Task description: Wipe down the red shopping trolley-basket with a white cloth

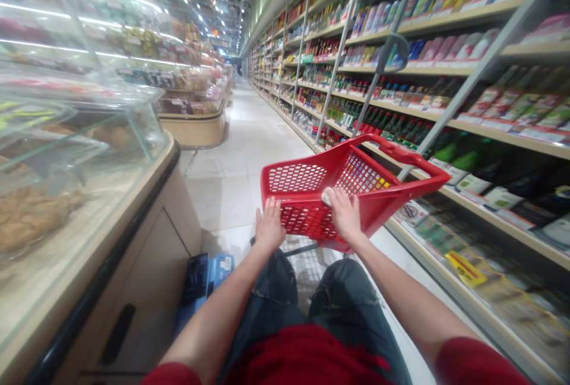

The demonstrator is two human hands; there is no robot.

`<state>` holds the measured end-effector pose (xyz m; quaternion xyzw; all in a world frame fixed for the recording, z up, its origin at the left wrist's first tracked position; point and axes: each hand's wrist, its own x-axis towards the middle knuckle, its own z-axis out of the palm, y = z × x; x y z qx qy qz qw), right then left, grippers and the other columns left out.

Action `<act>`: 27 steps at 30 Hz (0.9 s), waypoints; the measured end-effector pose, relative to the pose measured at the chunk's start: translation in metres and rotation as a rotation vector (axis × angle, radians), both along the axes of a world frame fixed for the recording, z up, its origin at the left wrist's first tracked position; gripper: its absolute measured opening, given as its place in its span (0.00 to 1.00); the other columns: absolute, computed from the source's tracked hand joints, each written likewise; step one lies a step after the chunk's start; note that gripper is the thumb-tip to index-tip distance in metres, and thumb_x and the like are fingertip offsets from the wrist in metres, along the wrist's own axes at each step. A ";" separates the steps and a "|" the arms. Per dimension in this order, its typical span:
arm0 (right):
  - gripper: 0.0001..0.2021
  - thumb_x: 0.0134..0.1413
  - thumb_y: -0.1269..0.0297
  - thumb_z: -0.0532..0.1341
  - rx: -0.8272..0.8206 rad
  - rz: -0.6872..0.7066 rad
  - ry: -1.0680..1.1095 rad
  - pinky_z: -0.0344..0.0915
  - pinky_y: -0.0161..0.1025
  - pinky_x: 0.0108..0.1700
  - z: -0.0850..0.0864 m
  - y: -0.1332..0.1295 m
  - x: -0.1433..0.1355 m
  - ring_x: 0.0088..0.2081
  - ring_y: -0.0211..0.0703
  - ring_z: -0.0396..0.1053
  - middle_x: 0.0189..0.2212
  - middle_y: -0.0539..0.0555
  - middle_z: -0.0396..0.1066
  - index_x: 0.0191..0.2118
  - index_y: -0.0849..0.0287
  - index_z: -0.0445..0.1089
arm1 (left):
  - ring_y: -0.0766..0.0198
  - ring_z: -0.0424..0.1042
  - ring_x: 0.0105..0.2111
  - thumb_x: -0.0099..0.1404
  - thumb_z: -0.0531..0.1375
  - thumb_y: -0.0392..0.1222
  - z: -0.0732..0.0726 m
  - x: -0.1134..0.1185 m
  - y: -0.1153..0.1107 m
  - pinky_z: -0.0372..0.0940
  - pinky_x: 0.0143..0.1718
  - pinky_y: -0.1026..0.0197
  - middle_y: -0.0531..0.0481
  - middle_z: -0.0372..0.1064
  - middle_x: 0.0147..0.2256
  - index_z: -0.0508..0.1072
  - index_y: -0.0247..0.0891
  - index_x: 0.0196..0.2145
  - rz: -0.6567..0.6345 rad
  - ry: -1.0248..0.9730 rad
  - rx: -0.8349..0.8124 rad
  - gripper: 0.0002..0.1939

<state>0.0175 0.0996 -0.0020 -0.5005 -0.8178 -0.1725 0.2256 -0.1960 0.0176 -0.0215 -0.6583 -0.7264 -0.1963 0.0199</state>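
A red plastic shopping cart [294, 198] with a mesh basket stands in front of my knees, its handle pointing right. My left hand [269, 226] rests against the basket's near left corner, fingers stretched out and thumb apart. With my right hand [345, 214] I press a small white cloth [327, 196] onto the rim of the basket's near side. Most of the cloth is hidden under my fingers, and it could also be a wad of tissue. Nothing shows lying inside the basket.
Tall shelves [445, 114] of bottles and cans line the right side. On my left is a glass-topped food counter [155, 195] with a dark bumper rail. A blue box-like object [218, 272] lies on the floor beside it. A tiled aisle [249, 123] runs ahead past a display stand [196, 129].
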 end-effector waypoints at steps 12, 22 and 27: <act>0.26 0.54 0.76 0.45 -0.059 0.180 -0.012 0.42 0.54 0.59 -0.016 -0.016 -0.054 0.61 0.48 0.49 0.59 0.58 0.55 0.59 0.58 0.55 | 0.54 0.35 0.64 0.54 0.54 0.35 -0.003 0.026 0.002 0.36 0.61 0.42 0.41 0.37 0.64 0.44 0.32 0.62 -0.053 -0.053 -0.037 0.39; 0.24 0.54 0.72 0.47 0.064 0.012 0.141 0.49 0.56 0.55 -0.027 0.002 -0.014 0.59 0.52 0.53 0.56 0.63 0.59 0.58 0.62 0.57 | 0.55 0.34 0.64 0.56 0.51 0.36 -0.002 0.034 0.006 0.37 0.61 0.40 0.42 0.36 0.64 0.43 0.28 0.62 -0.022 -0.089 -0.089 0.37; 0.22 0.55 0.73 0.47 0.036 0.191 0.075 0.47 0.52 0.57 -0.033 -0.021 -0.064 0.59 0.47 0.52 0.57 0.59 0.59 0.56 0.60 0.60 | 0.55 0.37 0.64 0.57 0.50 0.35 -0.004 0.037 0.001 0.37 0.61 0.40 0.41 0.41 0.64 0.45 0.28 0.62 -0.072 -0.071 -0.057 0.35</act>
